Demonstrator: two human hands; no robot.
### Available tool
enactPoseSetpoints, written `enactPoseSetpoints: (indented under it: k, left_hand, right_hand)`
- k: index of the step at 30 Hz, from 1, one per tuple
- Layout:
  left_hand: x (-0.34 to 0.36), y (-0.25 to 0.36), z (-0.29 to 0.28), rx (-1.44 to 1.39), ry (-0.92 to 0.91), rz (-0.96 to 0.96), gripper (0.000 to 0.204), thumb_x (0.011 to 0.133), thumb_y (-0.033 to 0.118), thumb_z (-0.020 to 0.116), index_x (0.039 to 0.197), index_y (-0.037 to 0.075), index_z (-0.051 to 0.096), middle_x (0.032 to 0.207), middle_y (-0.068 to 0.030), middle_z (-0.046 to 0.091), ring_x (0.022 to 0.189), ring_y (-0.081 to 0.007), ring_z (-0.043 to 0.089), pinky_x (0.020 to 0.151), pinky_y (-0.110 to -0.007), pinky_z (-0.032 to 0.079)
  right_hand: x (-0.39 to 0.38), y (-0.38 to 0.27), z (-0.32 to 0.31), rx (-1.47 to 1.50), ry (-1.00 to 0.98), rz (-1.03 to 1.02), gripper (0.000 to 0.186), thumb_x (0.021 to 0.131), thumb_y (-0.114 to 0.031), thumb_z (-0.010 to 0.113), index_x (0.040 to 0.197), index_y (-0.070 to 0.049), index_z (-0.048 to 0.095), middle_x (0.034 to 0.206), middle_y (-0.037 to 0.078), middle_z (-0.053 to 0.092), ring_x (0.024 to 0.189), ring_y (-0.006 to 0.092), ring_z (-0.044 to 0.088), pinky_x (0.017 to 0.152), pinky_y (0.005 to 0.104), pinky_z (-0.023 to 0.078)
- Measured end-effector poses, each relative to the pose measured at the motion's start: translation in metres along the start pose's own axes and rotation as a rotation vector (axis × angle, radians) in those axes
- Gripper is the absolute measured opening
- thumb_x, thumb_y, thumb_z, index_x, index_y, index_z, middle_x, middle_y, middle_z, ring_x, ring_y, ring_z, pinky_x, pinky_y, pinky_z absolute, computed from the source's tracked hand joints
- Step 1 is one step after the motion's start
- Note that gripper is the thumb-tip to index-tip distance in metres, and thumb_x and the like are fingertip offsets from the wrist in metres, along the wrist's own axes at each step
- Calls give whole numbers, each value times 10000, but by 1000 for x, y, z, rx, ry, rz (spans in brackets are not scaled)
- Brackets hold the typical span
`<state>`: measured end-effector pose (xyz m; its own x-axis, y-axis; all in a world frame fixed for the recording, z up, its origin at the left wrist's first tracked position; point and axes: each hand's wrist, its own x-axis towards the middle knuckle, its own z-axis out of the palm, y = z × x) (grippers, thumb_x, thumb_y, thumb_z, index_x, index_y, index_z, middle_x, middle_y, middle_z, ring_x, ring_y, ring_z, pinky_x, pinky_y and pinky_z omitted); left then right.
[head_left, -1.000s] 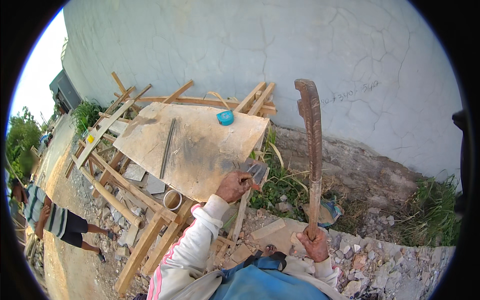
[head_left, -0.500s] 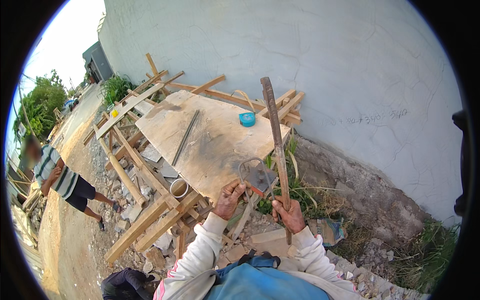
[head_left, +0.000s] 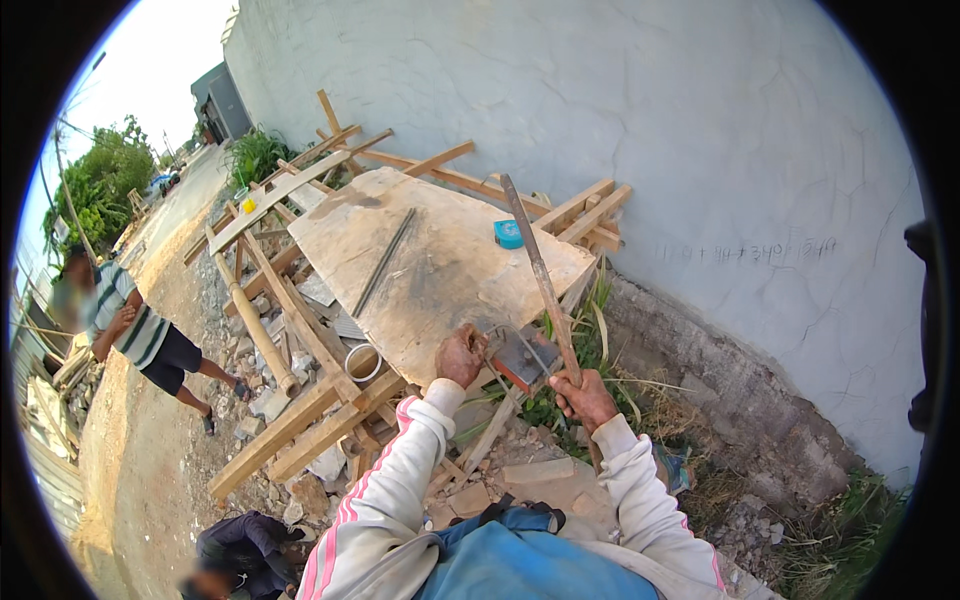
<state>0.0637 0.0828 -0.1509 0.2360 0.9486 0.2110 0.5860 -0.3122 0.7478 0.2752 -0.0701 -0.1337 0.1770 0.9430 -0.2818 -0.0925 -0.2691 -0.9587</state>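
Observation:
My right hand (head_left: 583, 397) grips the lower end of a long rusty metal bar (head_left: 537, 270) that slants up and away over the board's near right corner. My left hand (head_left: 462, 355) is closed on a thin bent wire piece (head_left: 510, 338) at the near edge of a large plywood board (head_left: 440, 270), beside a small dark block with a red edge (head_left: 520, 362). Lying on the board are a thin steel rod (head_left: 384, 262) and a small blue round object (head_left: 508, 234).
The board rests on a rough frame of timber beams (head_left: 300, 420) over rubble. A white cracked wall (head_left: 700, 150) rises to the right, with weeds at its foot. A person in a striped shirt (head_left: 130, 325) stands at left; another person crouches at lower left (head_left: 235, 545).
The bar has swung down from upright to a slant over the board's corner. My head has moved closer to the board. The left hand stays at the board's edge.

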Motion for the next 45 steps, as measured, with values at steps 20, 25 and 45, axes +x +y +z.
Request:
enactPoseSetpoints:
  k: [20, 25, 45]
  left_hand:
    - [0, 2, 14, 373, 65, 258, 164, 843, 161, 638, 980, 100, 705, 968, -137, 648, 916, -354, 655, 769, -474, 538]
    - [-7, 0, 26, 399, 136, 302, 242, 791, 81, 640, 1021, 82, 717, 993, -137, 647, 935, -358, 646, 798, -449, 539]
    - [-5, -4, 32, 403, 129, 327, 181, 850, 130, 623, 996, 60, 705, 982, -149, 605, 921, -345, 643, 792, -455, 546]
  right_hand:
    - [11, 19, -6, 16, -28, 86, 185, 962, -166, 660, 967, 16, 632, 604, 34, 588, 441, 102, 514, 400, 263, 400]
    - [9, 16, -3, -8, -22, 98, 188, 959, -173, 661, 960, 12, 630, 615, 37, 591, 452, 109, 523, 413, 257, 413]
    - [6, 24, 0, 87, -16, 102, 208, 964, -195, 664, 974, 10, 628, 664, 34, 601, 493, 99, 549, 424, 248, 430]
